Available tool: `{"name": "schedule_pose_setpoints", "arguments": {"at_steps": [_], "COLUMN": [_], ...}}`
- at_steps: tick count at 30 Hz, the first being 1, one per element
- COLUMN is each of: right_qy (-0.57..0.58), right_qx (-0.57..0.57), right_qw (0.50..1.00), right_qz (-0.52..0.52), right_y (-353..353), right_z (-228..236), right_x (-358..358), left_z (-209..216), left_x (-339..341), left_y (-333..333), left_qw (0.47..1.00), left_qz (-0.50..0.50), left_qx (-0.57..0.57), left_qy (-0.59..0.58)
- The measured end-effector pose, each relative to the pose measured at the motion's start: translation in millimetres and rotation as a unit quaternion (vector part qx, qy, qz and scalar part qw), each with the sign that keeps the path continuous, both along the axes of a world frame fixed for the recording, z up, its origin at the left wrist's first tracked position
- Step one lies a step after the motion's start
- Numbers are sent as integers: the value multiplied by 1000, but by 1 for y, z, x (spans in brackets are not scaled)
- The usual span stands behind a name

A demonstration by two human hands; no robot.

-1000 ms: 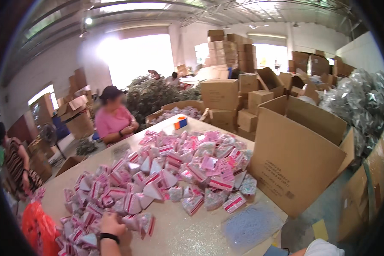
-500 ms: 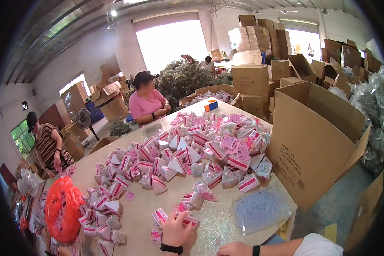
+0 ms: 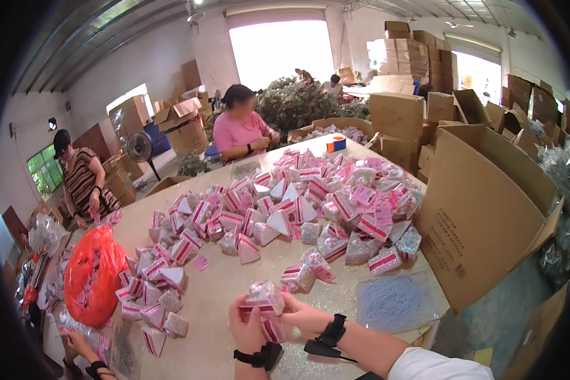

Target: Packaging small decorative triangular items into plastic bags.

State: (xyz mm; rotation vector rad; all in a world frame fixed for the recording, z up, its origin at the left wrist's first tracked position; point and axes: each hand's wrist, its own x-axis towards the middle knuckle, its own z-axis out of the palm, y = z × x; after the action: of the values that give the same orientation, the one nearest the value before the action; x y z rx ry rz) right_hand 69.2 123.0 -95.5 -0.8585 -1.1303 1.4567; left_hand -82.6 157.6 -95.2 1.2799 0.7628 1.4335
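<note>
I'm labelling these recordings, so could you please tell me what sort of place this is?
Probably a packing workshop or warehouse: stacked cardboard boxes, a large open carton and a table heaped with small pink packets.

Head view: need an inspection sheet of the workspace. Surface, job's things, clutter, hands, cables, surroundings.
Surface: pale table, glitter flecks on bare patches.
Job's things: one glittery packet held up; another packet just below, support unclear; large pile of packets beyond.
Clutter: red plastic bag, clear bag of bluish strands, orange-and-blue roll, big open cardboard box at the right.
Hands: left hand and right hand both grip the glittery packet; another person's hand at lower left.
Cables: black piece by the right wrist, perhaps corded; cannot tell.
Surroundings: person in pink, person in stripes, fan, stacked boxes.
</note>
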Motion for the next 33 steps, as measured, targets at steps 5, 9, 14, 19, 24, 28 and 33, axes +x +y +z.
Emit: {"name": "schedule_pose_setpoints", "arguments": {"at_steps": [5, 9, 14, 19, 24, 28, 33], "right_qy": [12, -68, 78, 301, 283, 202, 143], "right_qx": [-86, -91, -43, 24, 5, 83, 85], "right_qw": [996, 993, 995, 953, 958, 975, 974], "right_qz": [6, -23, -44, -33, -50, 28, 152], "right_y": [-9, -14, -12, -8, -9, -11, -20], "right_z": [-4, -18, -26, -26, -18, -9, -7], "right_x": [-5, 0, -6, 5, 15, 24, 15], "left_z": [-1, -13, -5, 17, 17, 11, 22], "left_x": [-6, -12, -15, -5, -11, -17, -18], "left_y": [5, 15, 9, -7, -6, -5, -10], "left_qw": [995, 956, 966, 986, 951, 961, 941], "left_qz": [2, -69, -158, -155, -216, -275, -335], "left_qx": [-61, -89, -90, 3, 54, -20, -24], "left_qy": [-74, -271, -182, 68, 214, 5, -36]}}
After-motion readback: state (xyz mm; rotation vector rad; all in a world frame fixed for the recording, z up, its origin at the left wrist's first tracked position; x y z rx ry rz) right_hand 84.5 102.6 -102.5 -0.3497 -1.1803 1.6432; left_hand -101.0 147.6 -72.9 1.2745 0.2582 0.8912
